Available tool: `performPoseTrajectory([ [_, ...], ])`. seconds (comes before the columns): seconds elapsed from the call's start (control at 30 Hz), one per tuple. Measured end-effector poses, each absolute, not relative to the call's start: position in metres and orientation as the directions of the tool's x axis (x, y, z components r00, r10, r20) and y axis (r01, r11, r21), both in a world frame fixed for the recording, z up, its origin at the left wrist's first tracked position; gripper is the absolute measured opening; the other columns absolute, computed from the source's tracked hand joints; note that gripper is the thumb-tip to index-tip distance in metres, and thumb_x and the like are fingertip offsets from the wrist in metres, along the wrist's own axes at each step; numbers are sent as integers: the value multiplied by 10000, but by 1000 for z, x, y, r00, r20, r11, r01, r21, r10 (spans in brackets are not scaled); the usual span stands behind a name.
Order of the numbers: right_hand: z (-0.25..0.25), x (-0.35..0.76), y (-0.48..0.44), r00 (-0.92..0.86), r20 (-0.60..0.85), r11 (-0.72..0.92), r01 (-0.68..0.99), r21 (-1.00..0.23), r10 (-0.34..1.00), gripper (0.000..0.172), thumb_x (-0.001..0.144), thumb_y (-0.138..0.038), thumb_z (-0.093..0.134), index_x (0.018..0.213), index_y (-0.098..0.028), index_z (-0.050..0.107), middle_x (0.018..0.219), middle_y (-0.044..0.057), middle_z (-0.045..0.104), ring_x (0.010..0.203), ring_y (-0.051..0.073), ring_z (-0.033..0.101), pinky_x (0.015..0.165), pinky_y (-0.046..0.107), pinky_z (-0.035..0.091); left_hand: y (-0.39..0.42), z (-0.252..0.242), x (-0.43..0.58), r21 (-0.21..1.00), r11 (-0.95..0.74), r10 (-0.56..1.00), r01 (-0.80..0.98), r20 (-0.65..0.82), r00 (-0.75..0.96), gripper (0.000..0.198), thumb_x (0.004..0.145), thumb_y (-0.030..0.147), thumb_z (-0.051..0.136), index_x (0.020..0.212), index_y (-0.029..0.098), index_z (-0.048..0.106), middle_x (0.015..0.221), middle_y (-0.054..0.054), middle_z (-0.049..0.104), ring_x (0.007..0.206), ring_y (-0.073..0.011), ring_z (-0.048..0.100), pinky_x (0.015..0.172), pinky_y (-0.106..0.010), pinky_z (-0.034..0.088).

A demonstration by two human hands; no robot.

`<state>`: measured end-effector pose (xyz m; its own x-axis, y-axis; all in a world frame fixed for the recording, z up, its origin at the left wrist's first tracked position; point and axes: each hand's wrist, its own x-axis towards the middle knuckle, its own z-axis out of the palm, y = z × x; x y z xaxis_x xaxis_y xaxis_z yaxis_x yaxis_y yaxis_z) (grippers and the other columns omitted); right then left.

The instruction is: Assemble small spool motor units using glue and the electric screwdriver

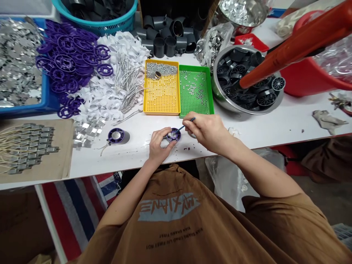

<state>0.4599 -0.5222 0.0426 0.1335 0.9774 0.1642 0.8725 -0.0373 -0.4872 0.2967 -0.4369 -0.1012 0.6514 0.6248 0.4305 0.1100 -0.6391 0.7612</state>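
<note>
At the front of a white worktable (255, 128), the person's left hand (160, 145) was curled around a small purple-and-black wheel (173, 135), its fingers wrapped over the rim and gripping it just above the tabletop. The person's right hand (205, 129) pinched a thin blue-handled tool (189, 121) between thumb and fingers, with its tip reaching down to the wheel's centre. Small dark crumbs (184, 148) lay scattered on the table just below the wheel. Off to the left stood a similar purple-rimmed wheel (118, 136) on a short black cylinder. Beyond the hands sat a yellow pegboard tray (161, 113) with metal pins heaped along its far end, touching a green pegboard tray (196, 114) dotted with small silver pieces. To the right, a steel bowl (249, 109) held black wheels, while a heap of purple rings (68, 69) lay further left, beside a blue crate (41, 106) of silver pieces.
</note>
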Motion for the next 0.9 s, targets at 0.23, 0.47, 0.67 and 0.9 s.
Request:
performPoseTrajectory([
  [0.23, 38, 470, -543, 393, 211, -112, 655, -747, 895, 269, 972, -353, 446, 878, -155, 602, 671, 7, 675, 554, 98, 616, 579, 213, 473, -436, -99, 297, 752, -647, 615, 126, 417, 669, 381, 835, 384, 669, 1164, 217, 574, 1148, -91, 671, 1097, -225, 613, 937, -398, 508],
  [0.47, 29, 473, -556, 337, 300, -10, 679, -734, 892, 236, 980, -290, 439, 879, -153, 603, 738, 22, 675, 610, 91, 623, 592, 204, 482, -437, -100, 296, 751, -646, 616, 133, 410, 673, 401, 825, 369, 683, 1180, 221, 570, 1160, -90, 664, 1102, -223, 609, 939, -400, 512],
  [0.67, 21, 470, -554, 223, 361, 92, 728, -680, 905, 241, 992, -245, 397, 866, -156, 582, 773, 33, 666, 631, 89, 603, 610, 204, 469, -437, -104, 295, 756, -632, 632, 168, 378, 676, 422, 826, 388, 677, 1189, 216, 549, 1172, -99, 653, 1107, -229, 607, 919, -409, 532],
  [0.9, 21, 472, -557, 161, 337, 86, 786, -612, 928, 253, 1001, -258, 360, 874, -170, 560, 761, 32, 642, 658, 107, 594, 626, 209, 449, -437, -105, 295, 765, -620, 641, 175, 365, 675, 420, 825, 399, 678, 1180, 216, 547, 1173, -101, 648, 1112, -226, 605, 920, -404, 535],
])
